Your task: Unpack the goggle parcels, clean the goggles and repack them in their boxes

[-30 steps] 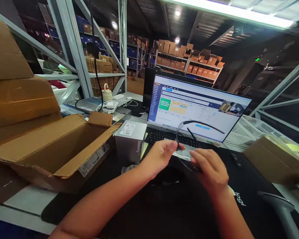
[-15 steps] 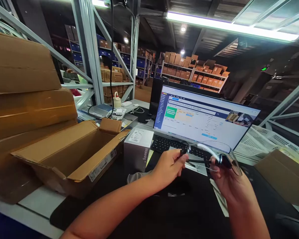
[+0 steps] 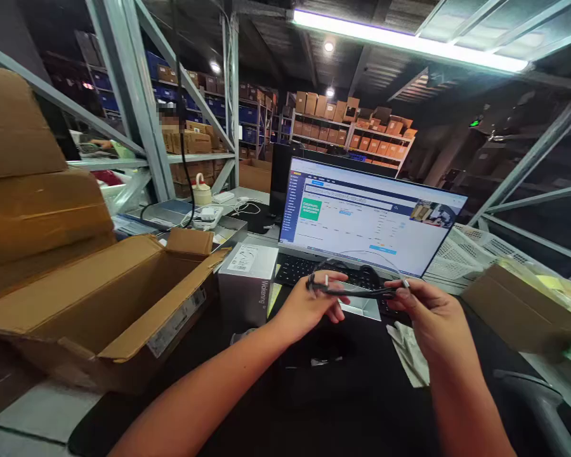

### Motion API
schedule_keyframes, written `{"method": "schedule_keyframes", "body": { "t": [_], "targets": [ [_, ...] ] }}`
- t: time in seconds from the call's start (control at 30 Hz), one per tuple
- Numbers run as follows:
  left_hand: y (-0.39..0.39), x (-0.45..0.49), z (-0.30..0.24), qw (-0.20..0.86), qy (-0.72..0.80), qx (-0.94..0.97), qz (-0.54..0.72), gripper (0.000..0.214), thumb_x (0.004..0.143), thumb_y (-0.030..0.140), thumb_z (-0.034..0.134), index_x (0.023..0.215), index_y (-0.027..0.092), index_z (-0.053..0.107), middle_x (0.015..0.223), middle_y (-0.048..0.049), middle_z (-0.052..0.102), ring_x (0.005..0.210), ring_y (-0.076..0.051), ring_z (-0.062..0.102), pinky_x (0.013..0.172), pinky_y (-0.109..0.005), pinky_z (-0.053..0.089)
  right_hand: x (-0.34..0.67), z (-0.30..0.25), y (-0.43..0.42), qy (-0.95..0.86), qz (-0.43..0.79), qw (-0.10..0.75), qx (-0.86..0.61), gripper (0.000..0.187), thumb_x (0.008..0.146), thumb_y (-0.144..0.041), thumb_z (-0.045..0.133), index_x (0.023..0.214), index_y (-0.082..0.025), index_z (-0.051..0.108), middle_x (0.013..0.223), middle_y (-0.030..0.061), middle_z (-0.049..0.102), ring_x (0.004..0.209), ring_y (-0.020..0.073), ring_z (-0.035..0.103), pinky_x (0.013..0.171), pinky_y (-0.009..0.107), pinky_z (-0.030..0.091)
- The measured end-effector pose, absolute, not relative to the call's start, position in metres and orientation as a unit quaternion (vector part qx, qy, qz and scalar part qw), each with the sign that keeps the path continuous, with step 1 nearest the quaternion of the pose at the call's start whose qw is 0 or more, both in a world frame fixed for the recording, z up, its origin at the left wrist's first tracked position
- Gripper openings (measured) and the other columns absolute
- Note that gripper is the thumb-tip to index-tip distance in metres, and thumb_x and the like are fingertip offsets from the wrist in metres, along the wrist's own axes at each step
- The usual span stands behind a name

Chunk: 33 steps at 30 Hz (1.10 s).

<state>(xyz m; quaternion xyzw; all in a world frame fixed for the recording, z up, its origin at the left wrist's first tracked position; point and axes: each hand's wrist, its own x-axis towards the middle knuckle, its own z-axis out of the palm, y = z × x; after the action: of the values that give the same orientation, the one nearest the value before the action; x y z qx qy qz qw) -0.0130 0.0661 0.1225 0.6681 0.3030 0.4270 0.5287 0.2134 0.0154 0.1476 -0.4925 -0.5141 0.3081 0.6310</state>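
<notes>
Over the middle of the table (image 3: 33, 411), just in front of the keyboard (image 3: 294, 269), a thin grey band (image 3: 361, 292) with dark bars is held clear of the surface, its fine loop arching upward before the foot of the screen (image 3: 356, 212). The left hand (image 3: 314, 299) is curled round one end of it, fingers bent and pointing across toward the other side; the right hand (image 3: 433, 312) pinches the opposite end between thumb and fingers, so both are gripping the same piece. Below it, near the keyboard, I can see a small silvery tray (image 3: 365, 309). A black mat (image 3: 342, 412) covers most of the table, with a crumpled pale cloth (image 3: 409, 352) lying on it close by the right wrist. Just beyond the left forearm stands a silver box (image 3: 247, 289) with a label on top and lettering down its side. An open carton (image 3: 76, 282) takes up the table's left side, flaps spread. Toward the right edge sits another carton (image 3: 509, 304), with white baskets (image 3: 459, 254) behind it, and a grey scanner (image 3: 537, 397) lies at the near right corner, partly cut off from my view.
</notes>
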Motion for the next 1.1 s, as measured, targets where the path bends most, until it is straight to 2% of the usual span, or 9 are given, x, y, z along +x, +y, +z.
{"method": "schedule_keyframes", "body": {
  "t": [0.1,0.17,0.23,0.4,0.53,0.67,0.9,1.0,1.1],
  "targets": [
    [0.07,-0.03,0.128,0.367,0.377,0.785,0.327,0.034,0.079,0.032,0.074,0.111,0.023,0.066,0.099,-0.005,0.067,0.087,-0.022,0.066,0.082,-0.037,0.052,0.235,0.152,0.011,-0.469,0.318,0.668,-0.483,0.035,0.061,-0.043,0.093,0.085,-0.02,0.081,0.084,0.0036,0.077,0.06,0.0098,0.066,0.059,0.017,0.058],
    [0.073,-0.039,0.128,0.251,0.452,0.815,0.262,0.008,0.083,0.021,0.068,0.09,0.018,0.069,0.096,-0.0086,0.066,0.096,-0.029,0.064,0.09,-0.045,0.049,0.256,0.147,0.003,-0.433,0.307,0.692,-0.489,0.038,0.057,-0.042,0.095,0.083,-0.019,0.08,0.082,0.0038,0.077,0.059,0.0094,0.067,0.058,0.014,0.058],
    [0.075,-0.04,0.126,0.179,0.512,0.813,0.211,0.006,0.086,0.018,0.063,0.083,0.013,0.067,0.093,-0.0137,0.065,0.096,-0.035,0.064,0.088,-0.052,0.048,0.279,0.135,-0.007,-0.391,0.288,0.714,-0.504,0.039,0.056,-0.041,0.096,0.081,-0.017,0.08,0.08,0.0038,0.077,0.058,0.0092,0.067,0.056,0.013,0.058],
    [0.09,-0.009,0.112,0.074,0.521,0.84,0.136,0.026,0.095,0.02,0.053,0.116,0.012,0.065,0.129,-0.0239,0.057,0.121,-0.04,0.056,0.098,-0.056,0.045,0.316,0.087,-0.024,-0.313,0.286,0.754,-0.502,0.039,0.056,-0.038,0.096,0.082,-0.016,0.078,0.084,0.003,0.077,0.056,0.0089,0.069,0.055,0.012,0.059],
    [0.108,0.021,0.093,0.078,0.46,0.882,0.06,0.021,0.089,0.022,0.064,0.108,0.019,0.072,0.143,-0.0157,0.055,0.135,-0.037,0.048,0.114,-0.056,0.031,0.325,0.057,-0.026,-0.268,0.288,0.783,-0.481,0.038,0.057,-0.038,0.095,0.081,-0.016,0.076,0.084,0.0006,0.076,0.056,0.0072,0.068,0.055,0.012,0.058],
    [0.104,0.025,0.08,0.114,0.431,0.895,-0.022,0.021,0.09,0.017,0.055,0.09,0.02,0.075,0.097,-0.0099,0.076,0.1,-0.03,0.07,0.096,-0.046,0.049,0.331,0.044,-0.03,-0.253,0.276,0.774,-0.51,0.037,0.063,-0.04,0.093,0.088,-0.017,0.076,0.088,0.0003,0.075,0.058,0.0067,0.068,0.058,0.011,0.057],
    [0.08,0.024,0.089,0.141,0.396,0.905,-0.059,0.033,0.098,0.025,0.044,0.085,0.019,0.073,0.087,-0.0098,0.075,0.085,-0.027,0.072,0.077,-0.036,0.053,0.336,0.043,-0.041,-0.256,0.248,0.761,-0.541,0.035,0.069,-0.04,0.09,0.093,-0.019,0.077,0.091,0.0015,0.075,0.061,0.0072,0.068,0.062,0.013,0.058],
    [0.081,0.023,0.088,0.146,0.385,0.909,-0.059,0.034,0.1,0.029,0.045,0.084,0.02,0.073,0.094,-0.0087,0.075,0.098,-0.028,0.07,0.095,-0.045,0.049,0.331,0.046,-0.043,-0.246,0.226,0.752,-0.569,0.036,0.069,-0.042,0.089,0.093,-0.018,0.077,0.093,0.0028,0.076,0.064,0.0085,0.069,0.063,0.014,0.059],
    [0.079,0.011,0.082,0.122,0.378,0.917,0.019,0.031,0.101,0.032,0.044,0.107,0.022,0.073,0.118,-0.0095,0.072,0.123,-0.032,0.059,0.113,-0.063,0.03,0.325,0.05,-0.045,-0.253,0.197,0.747,-0.582,0.034,0.07,-0.04,0.089,0.092,-0.017,0.077,0.093,0.0038,0.076,0.066,0.0091,0.071,0.064,0.014,0.059]
  ]
}}
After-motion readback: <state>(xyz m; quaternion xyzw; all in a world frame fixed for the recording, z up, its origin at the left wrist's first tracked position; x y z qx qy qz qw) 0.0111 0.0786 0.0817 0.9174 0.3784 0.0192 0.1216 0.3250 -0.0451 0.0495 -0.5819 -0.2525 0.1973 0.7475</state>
